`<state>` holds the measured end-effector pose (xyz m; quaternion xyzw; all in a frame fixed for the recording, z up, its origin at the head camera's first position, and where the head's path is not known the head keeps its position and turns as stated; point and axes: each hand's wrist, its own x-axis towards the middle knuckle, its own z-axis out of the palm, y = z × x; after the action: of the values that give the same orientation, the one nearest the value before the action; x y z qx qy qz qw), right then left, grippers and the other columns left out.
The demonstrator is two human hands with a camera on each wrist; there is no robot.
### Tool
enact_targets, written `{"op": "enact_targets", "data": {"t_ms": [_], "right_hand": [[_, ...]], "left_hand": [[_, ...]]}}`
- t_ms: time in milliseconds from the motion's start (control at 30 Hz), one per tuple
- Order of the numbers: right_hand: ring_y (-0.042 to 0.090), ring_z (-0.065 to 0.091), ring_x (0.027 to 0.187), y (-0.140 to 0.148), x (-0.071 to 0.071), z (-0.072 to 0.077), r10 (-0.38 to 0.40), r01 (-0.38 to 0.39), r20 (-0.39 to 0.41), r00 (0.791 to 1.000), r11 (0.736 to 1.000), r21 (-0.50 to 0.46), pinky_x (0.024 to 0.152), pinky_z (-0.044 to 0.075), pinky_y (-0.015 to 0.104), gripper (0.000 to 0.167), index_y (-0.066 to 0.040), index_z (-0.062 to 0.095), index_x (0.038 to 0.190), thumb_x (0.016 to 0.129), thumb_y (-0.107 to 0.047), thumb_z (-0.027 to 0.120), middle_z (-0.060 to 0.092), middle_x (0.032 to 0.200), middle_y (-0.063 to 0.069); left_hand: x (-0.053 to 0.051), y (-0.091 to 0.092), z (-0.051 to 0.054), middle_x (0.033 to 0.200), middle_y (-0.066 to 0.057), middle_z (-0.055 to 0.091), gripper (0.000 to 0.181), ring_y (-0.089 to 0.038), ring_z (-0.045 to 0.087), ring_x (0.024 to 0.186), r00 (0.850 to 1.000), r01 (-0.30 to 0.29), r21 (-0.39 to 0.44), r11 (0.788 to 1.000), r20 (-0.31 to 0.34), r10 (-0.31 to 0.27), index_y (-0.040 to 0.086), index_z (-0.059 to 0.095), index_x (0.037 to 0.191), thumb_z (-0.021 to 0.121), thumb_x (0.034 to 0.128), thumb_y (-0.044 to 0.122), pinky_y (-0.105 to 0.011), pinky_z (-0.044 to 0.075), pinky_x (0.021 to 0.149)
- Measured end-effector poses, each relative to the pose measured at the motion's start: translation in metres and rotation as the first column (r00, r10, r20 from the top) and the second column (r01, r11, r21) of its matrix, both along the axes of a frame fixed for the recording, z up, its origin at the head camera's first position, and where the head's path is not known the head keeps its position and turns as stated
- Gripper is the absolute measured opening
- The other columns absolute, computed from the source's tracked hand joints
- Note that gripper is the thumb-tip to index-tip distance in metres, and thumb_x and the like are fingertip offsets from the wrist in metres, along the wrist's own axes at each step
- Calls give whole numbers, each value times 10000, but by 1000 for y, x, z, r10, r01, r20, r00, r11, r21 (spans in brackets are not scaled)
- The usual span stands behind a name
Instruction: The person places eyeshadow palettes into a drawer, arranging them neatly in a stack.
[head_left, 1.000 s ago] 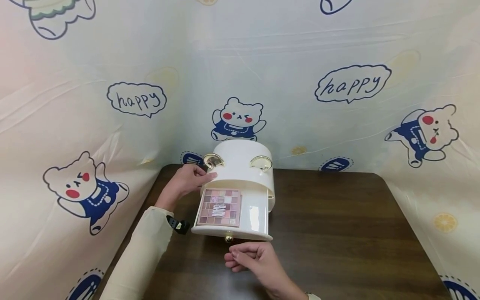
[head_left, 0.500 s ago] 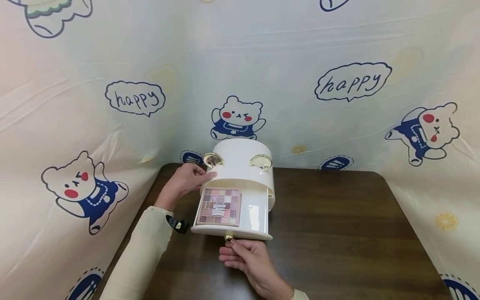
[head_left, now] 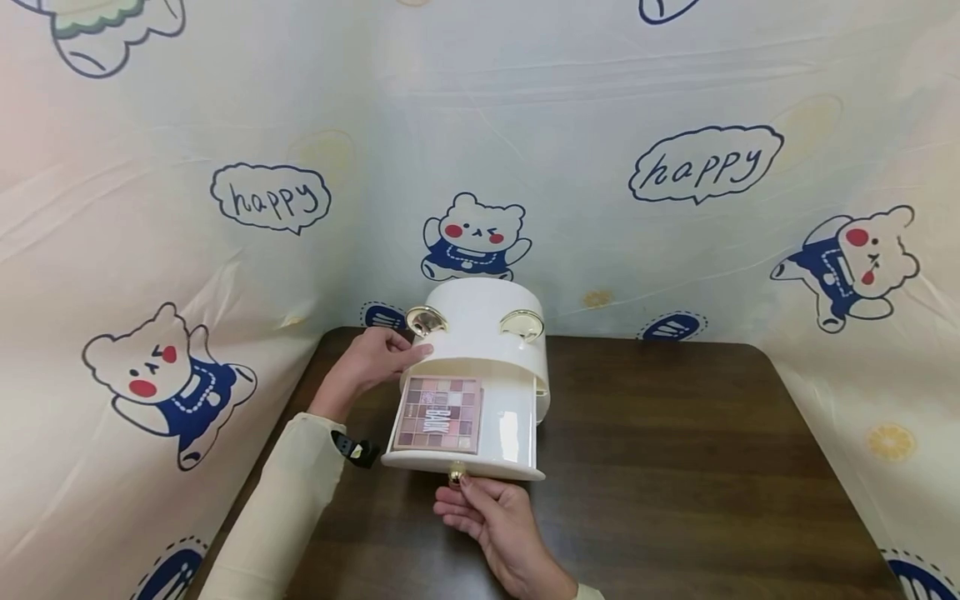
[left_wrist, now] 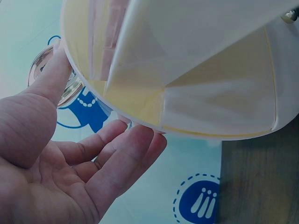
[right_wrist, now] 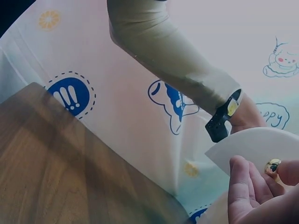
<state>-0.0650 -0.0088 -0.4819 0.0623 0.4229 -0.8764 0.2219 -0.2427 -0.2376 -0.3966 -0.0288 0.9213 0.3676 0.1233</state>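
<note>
In the head view a white storage box (head_left: 483, 304) with a rounded top and gold trim stands on the table. Its drawer (head_left: 510, 429) is pulled out toward me, holding a pink eyeshadow palette (head_left: 438, 414) on the drawer's left side. My left hand (head_left: 375, 360) grips the left side of the box, thumb at the front edge; the left wrist view shows the fingers (left_wrist: 133, 149) against the curved wall. With thumb and index finger, my right hand (head_left: 498, 525) pinches the drawer's small gold knob (right_wrist: 272, 166), its other fingers extended below.
The brown wooden table (head_left: 675, 467) spreads out to the right of the box. Behind and beside it hangs a pale printed cloth (head_left: 570, 100) with bears and "happy" lettering. A black strap device (head_left: 356, 450) sits on my left wrist.
My right hand has come up and left to the knob and taken hold of it. The left hand, the box and the pulled-out drawer look the same.
</note>
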Motion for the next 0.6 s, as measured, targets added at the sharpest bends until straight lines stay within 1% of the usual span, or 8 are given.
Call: {"op": "enact_targets", "data": {"t_ms": [133,233,300,400,600], "right_hand": [[265,731,897,0,0,0,-3,3,5,1000,1000,-13,802,566,334,300,113,628,1158,1005,-146,632,708,1037,260],[258,733,885,0,0,2,-6,6,-4,1000,999,-33,798,567,330,299,114,622,1157,1004,-142,632,713,1022,249],[253,733,878,1,-1,4,-12,12,-10,1000,999,-47,793,567,327,297,110,622,1150,1002,-147,636,717,1013,240],[246,733,878,1,-4,7,-25,23,-17,1000,997,-67,788,567,320,296,107,619,1145,1001,-150,640,720,1006,230],[242,732,883,-1,-12,12,-38,36,-23,999,997,-70,783,566,315,321,115,610,1147,991,-162,657,721,1004,226]], "left_hand": [[1,1,0,1042,-130,663,667,-333,646,940,1000,-4,-1,1000,3,4,46,693,1144,732,827,631,-370,534,739],[1,1,0,1042,-131,661,672,-341,644,953,1000,-13,-7,1000,7,13,46,687,1154,731,827,631,-363,533,741],[1,1,0,1038,-129,661,672,-337,640,950,1000,-13,-9,1000,7,13,48,686,1156,730,827,633,-381,537,761],[0,1,0,1028,-128,662,667,-345,636,956,1000,-6,-6,1000,3,6,50,688,1148,729,828,633,-395,538,771],[-1,1,0,1030,-132,668,647,-326,644,928,1000,1,-3,1000,9,-1,36,688,1144,733,841,606,-349,536,731]]}}
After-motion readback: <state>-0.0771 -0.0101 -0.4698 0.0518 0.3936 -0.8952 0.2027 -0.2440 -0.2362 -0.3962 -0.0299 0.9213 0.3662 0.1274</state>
